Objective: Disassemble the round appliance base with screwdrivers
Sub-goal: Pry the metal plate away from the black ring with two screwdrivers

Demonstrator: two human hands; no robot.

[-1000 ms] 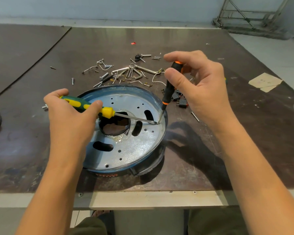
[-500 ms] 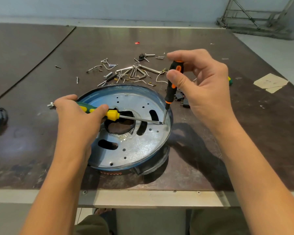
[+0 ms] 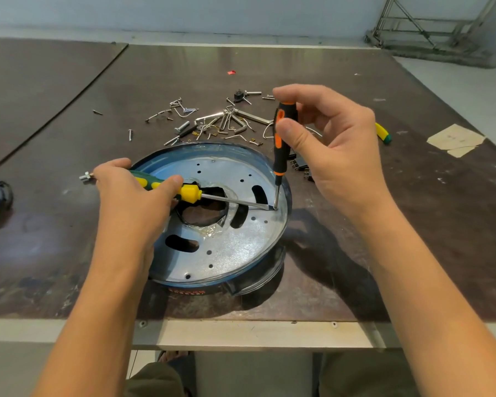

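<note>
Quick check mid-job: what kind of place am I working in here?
Probably a workshop or repair bench: a worn dark worktable, loose screws and metal clips scattered on it, and a bare metal frame by the plain wall behind.

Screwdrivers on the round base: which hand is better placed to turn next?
Right. The right hand holds the orange screwdriver upright, tip on the plate; the left hand's yellow screwdriver lies nearly flat.

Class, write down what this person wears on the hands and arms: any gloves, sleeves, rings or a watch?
Nothing shows on either. The left hand and right hand are ungloved, with no rings on the fingers in view. Neither wrist carries a watch or band. The left forearm and right forearm are sleeveless down to the picture's edge.
</note>
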